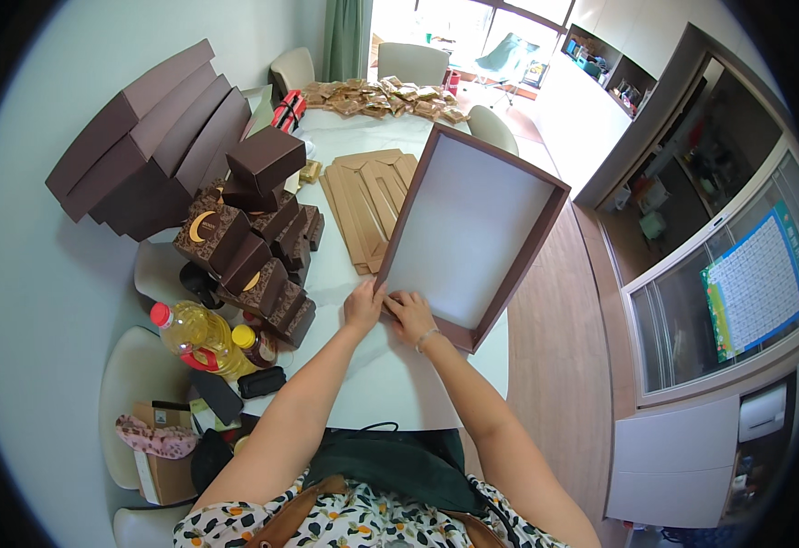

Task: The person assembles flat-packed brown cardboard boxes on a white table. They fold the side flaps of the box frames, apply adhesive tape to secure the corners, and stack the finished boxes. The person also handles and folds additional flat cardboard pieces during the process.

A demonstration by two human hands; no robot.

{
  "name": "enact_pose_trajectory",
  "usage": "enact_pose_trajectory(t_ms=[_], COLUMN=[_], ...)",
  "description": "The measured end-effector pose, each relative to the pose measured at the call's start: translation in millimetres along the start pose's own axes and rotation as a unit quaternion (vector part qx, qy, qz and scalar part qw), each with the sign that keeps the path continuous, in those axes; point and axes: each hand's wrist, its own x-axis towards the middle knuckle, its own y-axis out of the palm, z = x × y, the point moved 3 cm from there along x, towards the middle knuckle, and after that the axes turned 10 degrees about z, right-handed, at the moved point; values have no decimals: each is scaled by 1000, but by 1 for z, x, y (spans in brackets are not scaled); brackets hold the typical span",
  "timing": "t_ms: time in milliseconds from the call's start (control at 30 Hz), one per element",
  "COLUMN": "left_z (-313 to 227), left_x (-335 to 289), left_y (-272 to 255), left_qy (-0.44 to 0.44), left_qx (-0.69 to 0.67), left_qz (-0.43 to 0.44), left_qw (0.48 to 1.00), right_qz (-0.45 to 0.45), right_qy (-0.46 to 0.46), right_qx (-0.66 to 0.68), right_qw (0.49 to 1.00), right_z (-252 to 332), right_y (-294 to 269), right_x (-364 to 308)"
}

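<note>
A large shallow brown box tray [468, 228] with a white inside stands tilted over the right half of the table, its open side facing me. At its nearest left corner my left hand [363, 309] is closed on the brown wall. My right hand [410, 317] meets it there, fingers bent over the bottom edge of the same corner. Flat folded cardboard inserts [369, 203] lie on the table just beyond, partly covered by the tray.
Small dark patterned boxes [267, 274] are piled at the left, with large brown box parts [157, 137] stacked behind. An oil bottle [200, 336] and a yellow-capped jar [255, 345] stand near the left edge. Many small packets [381, 96] cover the table's far end.
</note>
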Motion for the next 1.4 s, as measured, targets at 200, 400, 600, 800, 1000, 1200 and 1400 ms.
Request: enact_pose_trajectory(t_ms=[200, 400, 600, 800, 1000, 1200, 1400], left_z=[13, 20, 24, 28, 27, 22, 24], left_x=[-1, -1, 2, 0, -1, 2, -2], left_y=[7, 14, 11, 14, 15, 10, 15], left_qy=[83, 140, 121, 106, 115, 91, 76], left_qx=[-18, -41, -68, -91, -77, -58, -19], left_qz=[-90, -110, -86, -87, -92, -53, -49], left_qw=[992, 983, 987, 986, 986, 993, 996], right_qz=[25, 120, 67, 35, 16, 17, 21], right_qy=[1, 60, 23, -10, 11, 63, 72], right_qx=[1, -22, 14, 119, 86, 54, 7], right_qw=[1000, 991, 997, 992, 996, 996, 997], right_z=[2, 3, 3, -11, -5, 4, 11], right_y=[0, -7, -6, 6, 7, 4, 10], right_x=[5, 16, 11, 8, 8, 13, 7])
